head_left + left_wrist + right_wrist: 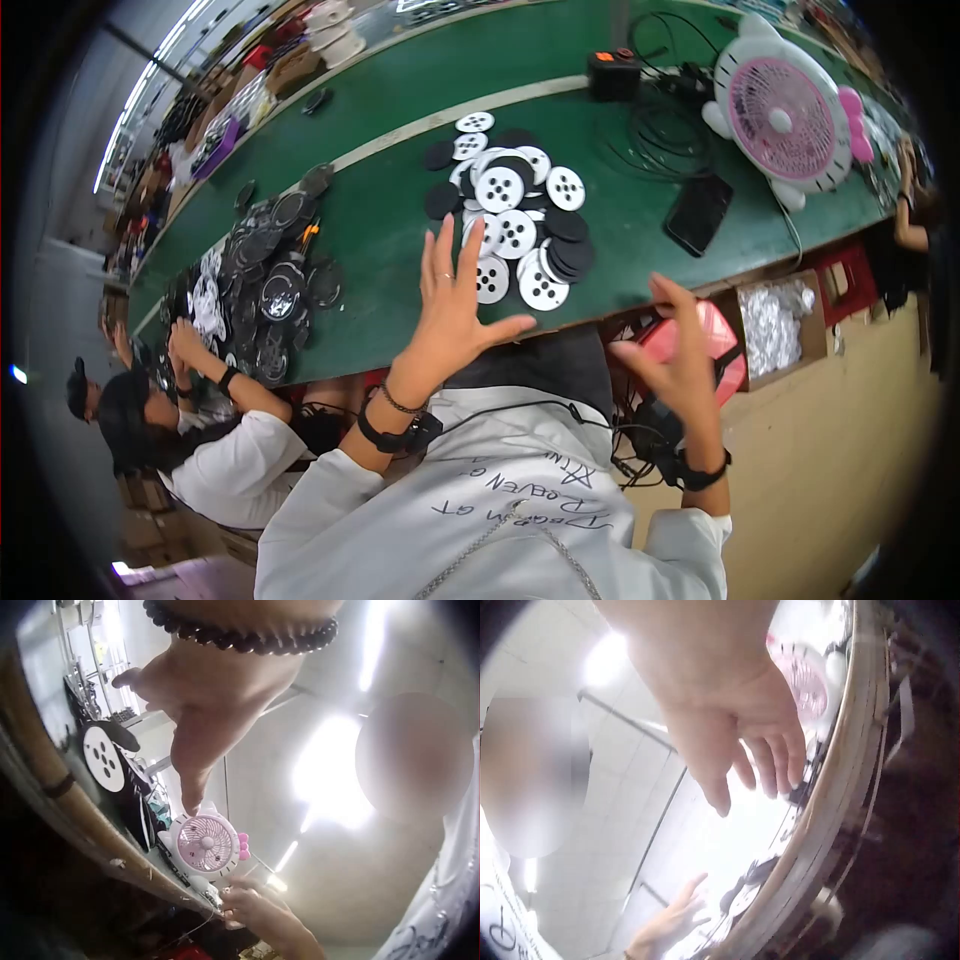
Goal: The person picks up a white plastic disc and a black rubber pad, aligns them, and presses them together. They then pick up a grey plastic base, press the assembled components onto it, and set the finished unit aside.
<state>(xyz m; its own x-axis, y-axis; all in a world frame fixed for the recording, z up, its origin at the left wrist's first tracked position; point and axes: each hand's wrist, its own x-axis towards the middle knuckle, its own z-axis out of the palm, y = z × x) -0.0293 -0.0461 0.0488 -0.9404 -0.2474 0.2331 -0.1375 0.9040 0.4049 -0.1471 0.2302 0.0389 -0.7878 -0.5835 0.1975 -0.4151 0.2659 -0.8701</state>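
Observation:
A heap of white discs [515, 232] with black dots and plain black discs [569, 224] lies on the green table before me in the head view. My left hand [445, 325] is at the heap's near left side, fingers spread and thumb out, holding nothing. Its fingertips overlap the heap's left edge in this view. Out past the table's front edge, to the right of the heap, my right hand [685, 365] is raised with fingers apart and nothing in it. The right wrist view shows that hand [731, 720] with loosely extended fingers.
A pink-and-white fan [780, 120] stands at the right, near a black phone [699, 214] and coiled cables [655, 140]. Dark clear-wrapped discs [285, 290] cover the left side, where another person [215, 440] works. A box of silvery packets [772, 330] sits below the table edge.

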